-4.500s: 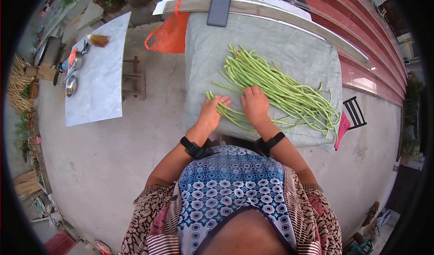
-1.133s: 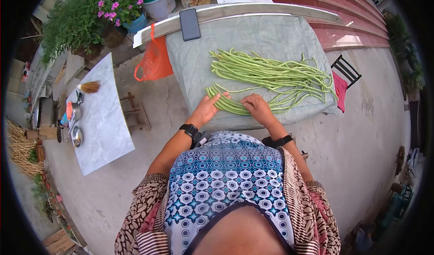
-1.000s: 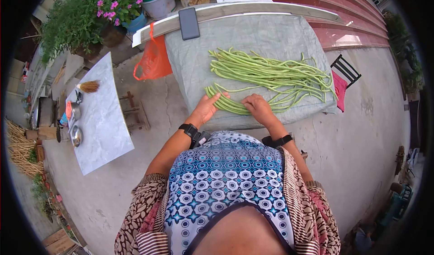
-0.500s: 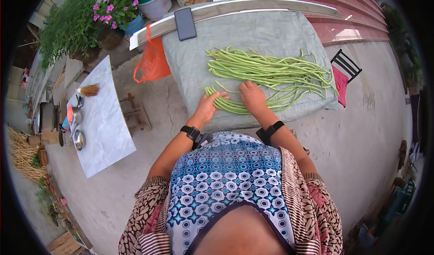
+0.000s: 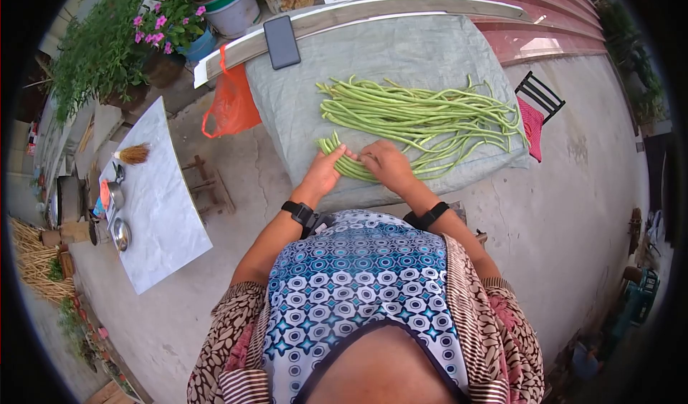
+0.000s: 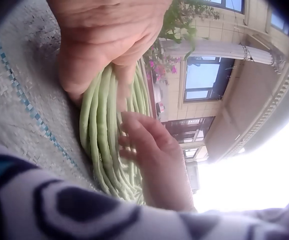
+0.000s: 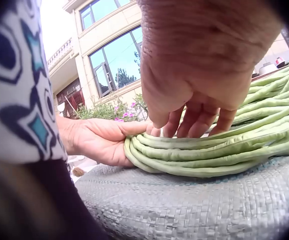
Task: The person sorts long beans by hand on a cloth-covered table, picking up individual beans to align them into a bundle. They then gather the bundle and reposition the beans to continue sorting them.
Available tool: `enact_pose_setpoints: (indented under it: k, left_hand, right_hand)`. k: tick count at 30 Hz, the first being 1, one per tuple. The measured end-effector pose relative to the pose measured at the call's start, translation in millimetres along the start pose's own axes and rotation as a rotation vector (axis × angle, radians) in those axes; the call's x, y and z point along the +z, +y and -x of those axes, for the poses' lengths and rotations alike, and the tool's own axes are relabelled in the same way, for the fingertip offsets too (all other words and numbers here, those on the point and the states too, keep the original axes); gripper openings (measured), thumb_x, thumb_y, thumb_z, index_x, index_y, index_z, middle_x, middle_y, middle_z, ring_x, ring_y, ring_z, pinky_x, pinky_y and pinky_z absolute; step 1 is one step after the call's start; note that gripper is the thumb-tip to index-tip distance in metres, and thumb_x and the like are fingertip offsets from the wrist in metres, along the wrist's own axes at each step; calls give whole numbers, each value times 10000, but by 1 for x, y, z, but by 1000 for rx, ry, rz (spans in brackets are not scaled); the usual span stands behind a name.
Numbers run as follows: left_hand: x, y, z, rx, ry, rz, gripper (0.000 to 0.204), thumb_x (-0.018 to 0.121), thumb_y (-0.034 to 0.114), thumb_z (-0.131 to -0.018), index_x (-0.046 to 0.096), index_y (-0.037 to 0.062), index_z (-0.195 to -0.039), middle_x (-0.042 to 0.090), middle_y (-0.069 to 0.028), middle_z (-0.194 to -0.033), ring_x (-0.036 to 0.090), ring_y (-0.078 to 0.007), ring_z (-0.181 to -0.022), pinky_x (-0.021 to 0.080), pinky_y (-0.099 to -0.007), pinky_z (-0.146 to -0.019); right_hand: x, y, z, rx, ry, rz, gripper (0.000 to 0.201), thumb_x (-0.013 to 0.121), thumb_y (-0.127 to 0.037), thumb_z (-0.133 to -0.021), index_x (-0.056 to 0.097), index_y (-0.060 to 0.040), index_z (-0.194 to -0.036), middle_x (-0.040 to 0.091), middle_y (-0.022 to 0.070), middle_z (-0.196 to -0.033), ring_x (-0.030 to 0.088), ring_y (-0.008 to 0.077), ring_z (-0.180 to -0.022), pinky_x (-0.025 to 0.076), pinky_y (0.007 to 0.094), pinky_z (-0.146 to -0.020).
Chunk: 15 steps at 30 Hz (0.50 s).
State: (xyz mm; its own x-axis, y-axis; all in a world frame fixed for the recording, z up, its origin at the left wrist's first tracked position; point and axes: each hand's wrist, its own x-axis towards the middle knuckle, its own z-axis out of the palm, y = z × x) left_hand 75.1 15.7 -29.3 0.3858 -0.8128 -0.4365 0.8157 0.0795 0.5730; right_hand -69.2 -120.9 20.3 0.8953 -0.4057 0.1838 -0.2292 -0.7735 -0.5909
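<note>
On the grey woven cloth point(image 5: 287, 96) lies a pile of long green yardlong beans point(image 5: 423, 106), spread toward the right. My left hand point(image 5: 321, 174) grips a smaller bundle of these beans point(image 7: 199, 160) near its left end, thumb on top, the bean tips poking out beyond the fingers. Close beside it, my right hand point(image 5: 389, 164) has its fingers curled at the bundle's upper side and pinches a bean against it. In the left wrist view the right hand point(image 6: 159, 155) comes in with thumb and forefinger together at the beans. The right fingertips are partly hidden behind the bundle in the right wrist view.
A phone point(image 5: 282, 42) lies at the cloth's back left, by a long pale board point(image 5: 459, 6). An orange plastic bag point(image 5: 233, 99) hangs off the left side. Farther left, a marble-look table point(image 5: 161, 217) bears a small brush point(image 5: 134, 154) and metal bowls point(image 5: 122, 235). A folding stool point(image 5: 541, 96) stands right.
The right hand reached to the bean lying apart between pile and bundle, then came left and down to the left hand, bringing that bean to the bundle. The left hand kept its grip.
</note>
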Motion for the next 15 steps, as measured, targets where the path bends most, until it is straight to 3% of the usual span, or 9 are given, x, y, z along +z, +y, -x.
enact_pose_setpoints:
  k: [2, 5, 15]
  left_hand:
    - [8, 3, 2, -10, 39, 7, 137, 539, 100, -955, 481, 49, -1068, 606, -120, -957, 629, -278, -967, 542, -436, -840]
    - [12, 6, 3, -49, 96, 49, 153, 551, 74, -941, 479, 47, -1074, 603, -128, -961, 624, -293, -990, 542, -441, -848]
    - [16, 9, 7, 19, 50, 74, 258, 560, 66, -932, 411, 40, -1141, 552, -184, -1168, 586, -352, -1089, 543, -491, -880]
  right_hand:
    - [-4, 1, -2, 45, 179, 156, 208, 662, -151, -759, 643, -113, -962, 599, 94, -917, 560, 302, -916, 470, 414, -768]
    - [1, 16, -5, 181, 177, 440, 256, 673, -148, -727, 632, -107, -976, 594, 88, -975, 557, 293, -933, 481, 420, -759]
    - [8, 23, -4, 218, 191, 379, 246, 666, -210, -749, 605, -116, -968, 578, 78, -958, 546, 288, -926, 432, 425, -786]
